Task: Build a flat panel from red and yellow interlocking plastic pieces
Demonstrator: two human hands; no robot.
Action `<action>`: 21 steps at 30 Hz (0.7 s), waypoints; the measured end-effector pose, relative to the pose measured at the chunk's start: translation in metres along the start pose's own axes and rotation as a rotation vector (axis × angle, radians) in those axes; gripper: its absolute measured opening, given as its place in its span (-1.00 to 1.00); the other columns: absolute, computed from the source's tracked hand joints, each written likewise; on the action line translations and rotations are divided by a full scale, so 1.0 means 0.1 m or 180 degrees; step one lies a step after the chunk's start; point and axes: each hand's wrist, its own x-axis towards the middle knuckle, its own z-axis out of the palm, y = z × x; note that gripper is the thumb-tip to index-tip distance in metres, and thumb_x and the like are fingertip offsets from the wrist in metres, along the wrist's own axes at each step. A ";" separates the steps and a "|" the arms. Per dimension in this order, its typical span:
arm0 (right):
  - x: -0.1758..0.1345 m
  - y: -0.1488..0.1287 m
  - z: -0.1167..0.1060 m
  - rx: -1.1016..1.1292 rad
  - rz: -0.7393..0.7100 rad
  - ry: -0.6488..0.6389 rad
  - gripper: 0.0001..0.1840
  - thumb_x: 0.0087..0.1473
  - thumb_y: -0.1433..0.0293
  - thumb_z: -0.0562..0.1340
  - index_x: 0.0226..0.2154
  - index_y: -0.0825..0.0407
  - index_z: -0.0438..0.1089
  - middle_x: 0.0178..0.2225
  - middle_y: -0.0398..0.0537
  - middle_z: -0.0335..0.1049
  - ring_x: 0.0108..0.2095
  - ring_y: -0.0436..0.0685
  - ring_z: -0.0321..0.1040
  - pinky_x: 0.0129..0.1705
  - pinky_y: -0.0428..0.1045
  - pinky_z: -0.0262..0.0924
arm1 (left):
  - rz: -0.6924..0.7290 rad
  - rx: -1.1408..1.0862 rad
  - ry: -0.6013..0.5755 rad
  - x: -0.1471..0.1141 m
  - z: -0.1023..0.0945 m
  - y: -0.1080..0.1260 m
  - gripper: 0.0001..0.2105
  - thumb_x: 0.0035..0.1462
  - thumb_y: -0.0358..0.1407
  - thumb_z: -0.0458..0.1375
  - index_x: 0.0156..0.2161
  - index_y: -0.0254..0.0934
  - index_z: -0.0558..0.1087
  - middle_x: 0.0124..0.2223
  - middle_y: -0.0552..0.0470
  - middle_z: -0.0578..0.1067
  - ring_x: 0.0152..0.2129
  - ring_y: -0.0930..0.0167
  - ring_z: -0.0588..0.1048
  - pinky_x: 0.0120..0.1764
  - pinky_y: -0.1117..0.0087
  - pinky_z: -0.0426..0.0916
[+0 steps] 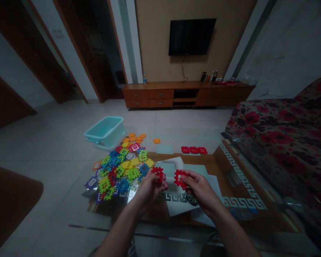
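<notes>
Head view: both hands are at work in the middle of the frame, just below its center, and joining looks only partly done. A row of three red pieces [194, 150] lies right of center on the glass-topped table [244, 202], set edge to edge and seemingly linked, so that much appears finished. Two more red pieces are up in the hands, with a clear gap between them, so these are not yet joined to each other or to the row. Most of the stock is loose: a heaped pile [123, 171] of blue, green, yellow, red, white and purple pieces spreads left of center, orange pieces [135, 137] lie at its far edge, and a single orange piece [156, 141] sits apart to their right. As for grip, the left hand [152, 185] is closed on one red square [157, 170], pinched between thumb and fingers, its other fingers loosely curled. The right hand [199, 182] pinches the other red square [180, 181] by its right side, thumb on top. Both squares are above pale sheets [176, 207] at lower center.
</notes>
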 end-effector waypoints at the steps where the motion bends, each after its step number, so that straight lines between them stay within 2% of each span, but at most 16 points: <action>1: -0.01 0.00 0.01 0.0003 0.0015 0.0022 -0.39 -0.19 0.06 0.43 -0.14 0.11 0.48 -0.52 -0.12 0.44 -0.58 -0.06 0.14 -0.57 -0.14 -0.10 | -0.0051 -0.0089 -0.0040 0.01 -0.01 -0.01 -0.82 -0.07 -0.42 0.18 -0.30 -0.28 0.32 -0.44 0.09 0.46 -0.61 0.46 0.45 -0.46 0.44 0.32; 4: 0.00 0.02 0.01 0.0030 0.0029 0.0101 -0.33 -0.21 0.06 0.43 -0.10 0.11 0.45 -0.52 -0.11 0.46 -0.59 -0.07 0.15 -0.56 -0.14 -0.10 | -0.0290 -0.0330 -0.0174 0.02 -0.03 -0.02 -0.77 0.00 -0.30 0.16 -0.19 -0.32 0.39 -0.50 0.11 0.39 -0.66 0.47 0.36 -0.52 0.42 0.26; 8: 0.01 0.04 -0.01 0.0003 -0.0042 0.0076 -0.40 -0.17 0.09 0.42 -0.11 0.09 0.44 -0.52 -0.13 0.45 -0.58 -0.05 0.20 -0.55 -0.14 -0.08 | -0.0529 -0.0395 -0.0335 0.00 -0.01 -0.03 -0.70 0.11 -0.21 0.11 -0.14 -0.40 0.45 -0.48 0.07 0.40 -0.66 0.47 0.34 -0.51 0.39 0.29; 12: 0.02 0.03 -0.02 -0.0036 -0.0199 0.0073 -0.47 -0.13 0.12 0.41 -0.12 0.05 0.45 -0.47 -0.12 0.44 -0.55 -0.01 0.24 -0.55 -0.12 -0.02 | -0.0662 -0.0280 -0.0430 -0.01 0.03 -0.05 -0.70 0.17 -0.18 0.11 -0.14 -0.40 0.49 -0.38 -0.05 0.50 -0.53 0.42 0.46 -0.44 0.41 0.34; 16: 0.03 0.04 -0.04 -0.0110 -0.0324 0.0147 -0.49 -0.09 0.13 0.38 -0.10 0.02 0.48 -0.33 -0.06 0.48 -0.51 0.00 0.26 -0.51 -0.09 0.10 | -0.0639 -0.0131 -0.0452 0.00 0.05 -0.08 -0.74 0.16 -0.22 0.18 -0.14 -0.39 0.50 -0.28 -0.14 0.57 -0.42 0.37 0.54 -0.37 0.41 0.40; 21: 0.03 0.03 -0.06 -0.0090 -0.0311 0.0088 -0.44 -0.10 0.12 0.40 -0.05 0.03 0.47 -0.24 -0.02 0.49 -0.47 0.02 0.31 -0.46 -0.07 0.18 | -0.0657 -0.0189 -0.0369 -0.03 0.07 -0.06 -0.80 0.12 -0.32 0.27 -0.15 -0.37 0.52 -0.13 -0.14 0.58 -0.23 0.34 0.56 -0.12 0.34 0.45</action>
